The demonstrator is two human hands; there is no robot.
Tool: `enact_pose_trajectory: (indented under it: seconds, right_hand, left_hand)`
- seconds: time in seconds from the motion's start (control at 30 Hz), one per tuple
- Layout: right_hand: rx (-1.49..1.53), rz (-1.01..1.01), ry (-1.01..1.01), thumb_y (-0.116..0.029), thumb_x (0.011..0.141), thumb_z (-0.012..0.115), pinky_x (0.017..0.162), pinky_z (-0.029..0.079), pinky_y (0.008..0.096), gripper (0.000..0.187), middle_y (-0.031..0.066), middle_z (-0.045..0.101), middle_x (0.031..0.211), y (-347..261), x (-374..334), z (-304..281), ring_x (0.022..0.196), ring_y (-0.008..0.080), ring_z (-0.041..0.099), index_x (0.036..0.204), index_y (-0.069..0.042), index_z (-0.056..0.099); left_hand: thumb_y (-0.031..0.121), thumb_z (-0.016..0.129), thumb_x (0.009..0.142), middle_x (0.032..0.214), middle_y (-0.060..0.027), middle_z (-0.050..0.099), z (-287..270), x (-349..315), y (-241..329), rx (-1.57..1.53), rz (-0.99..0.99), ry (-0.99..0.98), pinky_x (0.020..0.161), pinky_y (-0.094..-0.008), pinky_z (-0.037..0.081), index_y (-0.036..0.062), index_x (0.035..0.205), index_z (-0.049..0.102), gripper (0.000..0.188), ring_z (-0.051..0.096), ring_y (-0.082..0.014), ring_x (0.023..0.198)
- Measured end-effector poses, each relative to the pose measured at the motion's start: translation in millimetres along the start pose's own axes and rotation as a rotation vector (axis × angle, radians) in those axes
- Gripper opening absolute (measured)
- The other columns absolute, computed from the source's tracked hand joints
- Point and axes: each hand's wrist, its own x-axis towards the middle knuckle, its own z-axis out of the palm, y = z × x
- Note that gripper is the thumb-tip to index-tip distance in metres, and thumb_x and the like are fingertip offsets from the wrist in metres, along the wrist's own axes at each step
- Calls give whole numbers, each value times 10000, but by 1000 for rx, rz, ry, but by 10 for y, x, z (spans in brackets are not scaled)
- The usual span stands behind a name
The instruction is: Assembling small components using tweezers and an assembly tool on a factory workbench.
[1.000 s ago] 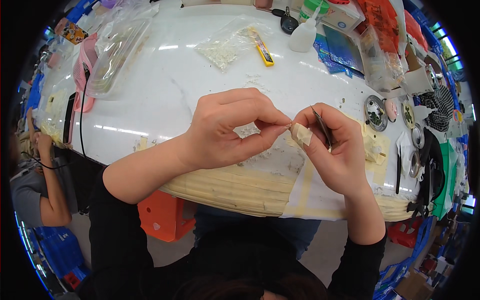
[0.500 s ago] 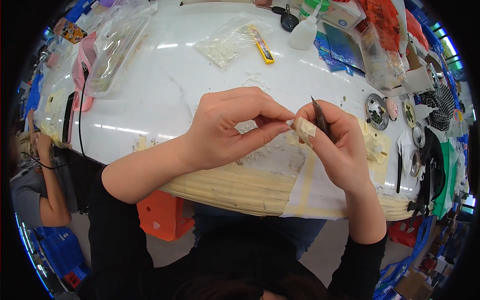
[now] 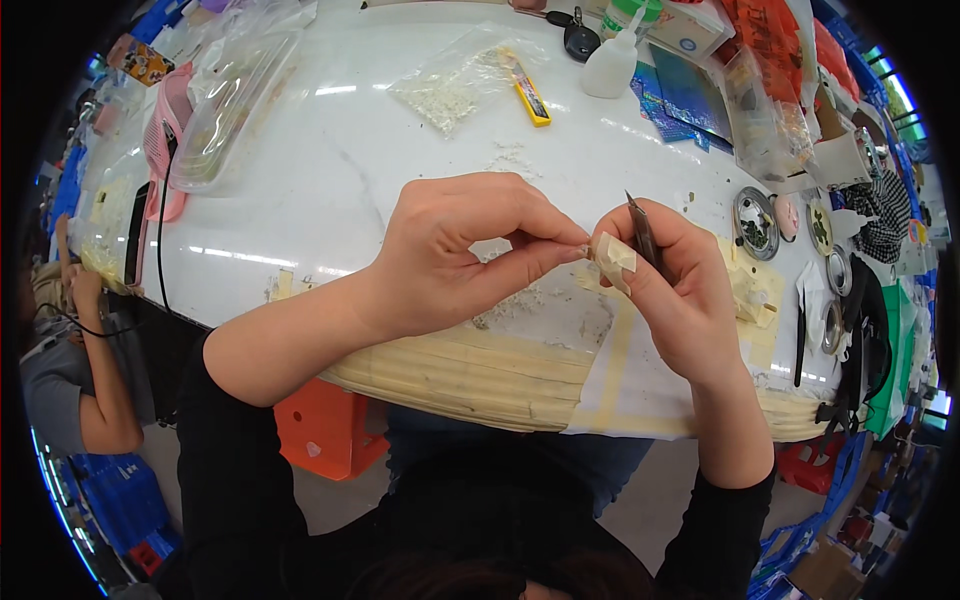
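Over the near middle of the table, my left hand (image 3: 465, 250) pinches thumb and forefinger together on something too small to make out. Its fingertips meet the tip of my right thumb, which is wrapped in cream masking tape (image 3: 613, 262). My right hand (image 3: 685, 300) is closed around dark metal tweezers (image 3: 642, 228), their pointed end sticking up past the forefinger and away from the pinched fingertips. Beneath the hands, fine whitish crumbs (image 3: 515, 300) are scattered on the white table (image 3: 340, 150).
A clear bag of white bits (image 3: 440, 100) and a yellow packet (image 3: 530, 95) lie ahead. A white squeeze bottle (image 3: 610, 68) stands far right. Round metal dishes (image 3: 755, 222) sit at right; a clear plastic box (image 3: 235, 110) is at left. Another person (image 3: 85, 370) sits far left.
Both hands stay almost in place. The right thumb and the tweezers have shifted very slightly to the right; the left pinch still meets the taped thumb.
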Motion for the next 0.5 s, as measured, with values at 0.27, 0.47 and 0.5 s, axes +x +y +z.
enact_pose_trajectory:
  seconds: [0.27, 0.47, 0.5]
  right_hand:
    - [37, 5, -19, -151, 946, 591, 586, 310, 195, 155, -56, 490, 733, 21, -3, 7, 672, 15, 386, 905, -1, 581]
    - [37, -17, -4, -134, 946, 570, 587, 319, 194, 129, -44, 504, 746, 44, 2, 36, 669, 15, 392, 919, -9, 562]
    - [21, -16, 2, -130, 945, 571, 581, 316, 193, 125, -45, 503, 742, 44, -2, 42, 664, 13, 389, 920, -8, 561]
  left_hand:
    - [-42, 698, 833, 846, -80, 690, 10, -26, 31, -118, -144, -14, 664, -235, 526, -7, 954, 692, 126, 655, -124, 748]
    - [-38, 691, 843, 891, -82, 684, 26, -55, 41, -279, -271, 2, 704, -235, 537, -18, 983, 673, 143, 651, -113, 786]
    - [-39, 691, 841, 892, -81, 684, 34, -56, 36, -281, -272, 8, 706, -235, 538, -19, 983, 671, 145, 651, -112, 791]
